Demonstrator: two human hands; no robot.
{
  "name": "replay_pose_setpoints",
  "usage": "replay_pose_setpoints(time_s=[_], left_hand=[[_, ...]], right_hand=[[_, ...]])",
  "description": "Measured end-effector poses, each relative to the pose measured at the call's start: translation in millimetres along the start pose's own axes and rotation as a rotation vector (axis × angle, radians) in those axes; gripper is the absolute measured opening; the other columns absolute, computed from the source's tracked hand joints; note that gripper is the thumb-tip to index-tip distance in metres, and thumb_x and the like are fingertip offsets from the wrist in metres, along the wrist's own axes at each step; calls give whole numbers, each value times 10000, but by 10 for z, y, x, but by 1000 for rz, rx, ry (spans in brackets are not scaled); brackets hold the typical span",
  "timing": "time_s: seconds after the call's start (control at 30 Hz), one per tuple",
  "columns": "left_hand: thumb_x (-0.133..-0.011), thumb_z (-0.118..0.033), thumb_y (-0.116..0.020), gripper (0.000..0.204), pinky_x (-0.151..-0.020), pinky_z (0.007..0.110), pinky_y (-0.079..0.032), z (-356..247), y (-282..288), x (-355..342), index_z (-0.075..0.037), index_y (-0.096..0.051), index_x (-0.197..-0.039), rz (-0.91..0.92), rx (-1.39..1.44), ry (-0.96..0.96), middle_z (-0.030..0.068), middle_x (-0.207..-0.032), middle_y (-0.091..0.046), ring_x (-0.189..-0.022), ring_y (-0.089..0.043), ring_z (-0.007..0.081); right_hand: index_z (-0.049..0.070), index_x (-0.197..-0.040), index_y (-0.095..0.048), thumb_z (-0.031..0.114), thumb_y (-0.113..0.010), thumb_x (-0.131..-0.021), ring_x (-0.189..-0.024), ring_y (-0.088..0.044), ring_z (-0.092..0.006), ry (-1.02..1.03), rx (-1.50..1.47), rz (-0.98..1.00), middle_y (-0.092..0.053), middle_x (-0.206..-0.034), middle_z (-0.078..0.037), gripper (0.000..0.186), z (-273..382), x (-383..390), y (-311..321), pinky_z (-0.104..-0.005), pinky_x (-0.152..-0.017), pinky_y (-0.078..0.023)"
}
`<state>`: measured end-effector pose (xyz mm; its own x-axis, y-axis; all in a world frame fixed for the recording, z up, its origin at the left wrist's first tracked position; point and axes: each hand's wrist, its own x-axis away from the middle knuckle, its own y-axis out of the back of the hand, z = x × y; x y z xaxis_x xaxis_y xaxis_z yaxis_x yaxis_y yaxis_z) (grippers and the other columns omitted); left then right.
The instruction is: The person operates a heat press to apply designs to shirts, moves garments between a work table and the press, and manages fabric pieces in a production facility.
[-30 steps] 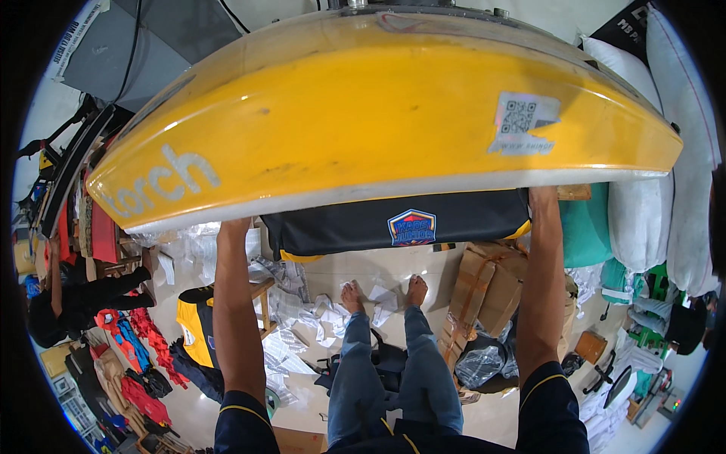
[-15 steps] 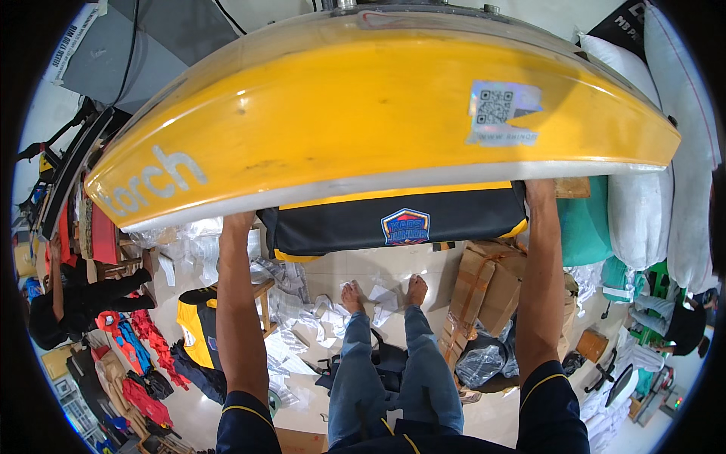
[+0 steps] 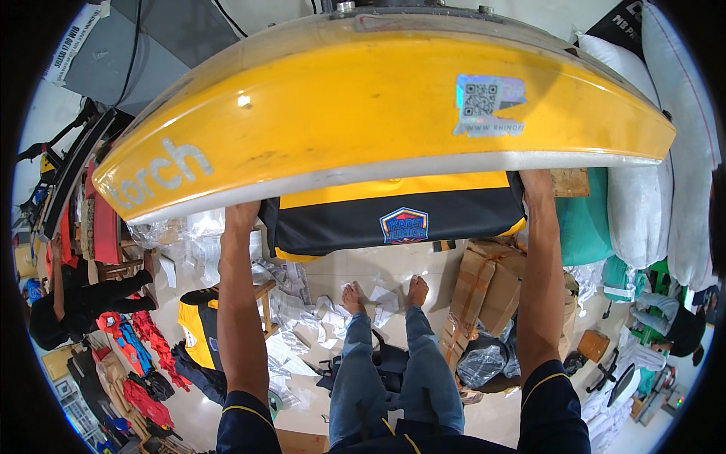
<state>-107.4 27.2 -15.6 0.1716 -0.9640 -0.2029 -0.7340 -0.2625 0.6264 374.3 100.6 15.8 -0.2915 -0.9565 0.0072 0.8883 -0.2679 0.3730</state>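
Observation:
A large curved yellow machine head (image 3: 318, 106), with scuffs and a square sticker, spans the upper view. Beneath its white front edge lies a black and yellow fabric piece (image 3: 333, 227) with a colourful badge on its front. My left hand (image 3: 240, 214) reaches up at this piece’s left end, its fingers hidden under the head’s edge. At the right end, my right hand (image 3: 535, 184) reaches up likewise, fingers mostly out of sight; I cannot make out what either one grips.
Co-workers in dark tops are at far left (image 3: 83, 306) and far right (image 3: 677, 325). Cardboard boxes (image 3: 480, 291) and scattered paper (image 3: 386, 301) lie on the floor around my feet. Piled clothing (image 3: 144, 397) lines the left; white sacks (image 3: 635, 219) and a green one stand at right.
The yellow head has risen slightly, its sticker sliding up and left in view. Both my hands have moved up with it, and more of the fabric’s yellow band shows.

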Motion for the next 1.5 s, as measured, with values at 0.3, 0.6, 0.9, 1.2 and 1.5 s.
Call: replay_pose_setpoints(time_s=[0.3, 0.6, 0.9, 1.2, 1.5], left_hand=[[-952, -138, -539, 271, -977, 473, -422, -1309, -274, 142, 3, -618, -1169, 21, -376, -214, 225, -1183, -618, -1119, -552, 426], [-932, -244, -584, 286, -916, 485, -459, -1323, -813, 84, -53, -662, -1131, 85, -422, -380, 177, -1158, -644, -1057, -594, 381], [-1032, -333, -432, 439, -1097, 492, -290, -1435, -811, 66, -16, -566, -1304, 203, -521, -338, 248, -1351, -529, -1254, -458, 438], [-987, -275, -541, 394, -1037, 502, -378, -840, -733, 279, 6, -585, -1259, 233, -589, -163, 236, -1279, -589, -1191, -523, 440], [-959, -206, -584, 356, -1003, 454, -414, -374, -443, 797, 7, -593, -1243, 99, -420, 367, 195, -1228, -624, -1140, -562, 370]], right_hand=[[-17, -1164, -611, 140, -580, -876, -1111, -529, -469, 564, 745, 122, -616, -1187, -234, 329, 496, 474, -295, -470, -980, -426], [-1, -1134, -626, 146, -604, -842, -1054, -585, -386, 805, 769, 178, -642, -1125, -205, 328, 549, 628, -725, -460, -937, -456], [-17, -1165, -617, 155, -536, -932, -1145, -544, -413, 723, 430, 108, -632, -1162, -232, 301, 679, 490, -424, -475, -986, -429], [9, -1118, -652, 104, -620, -886, -954, -649, -320, 291, 294, -220, -670, -1066, -172, 252, -988, -1069, 968, -390, -869, -503], [349, -1337, -570, 206, -566, -892, -1396, -366, -261, 368, 953, 202, -447, -1490, -5, 468, -1205, -2246, 1549, -598, -1124, -235]])
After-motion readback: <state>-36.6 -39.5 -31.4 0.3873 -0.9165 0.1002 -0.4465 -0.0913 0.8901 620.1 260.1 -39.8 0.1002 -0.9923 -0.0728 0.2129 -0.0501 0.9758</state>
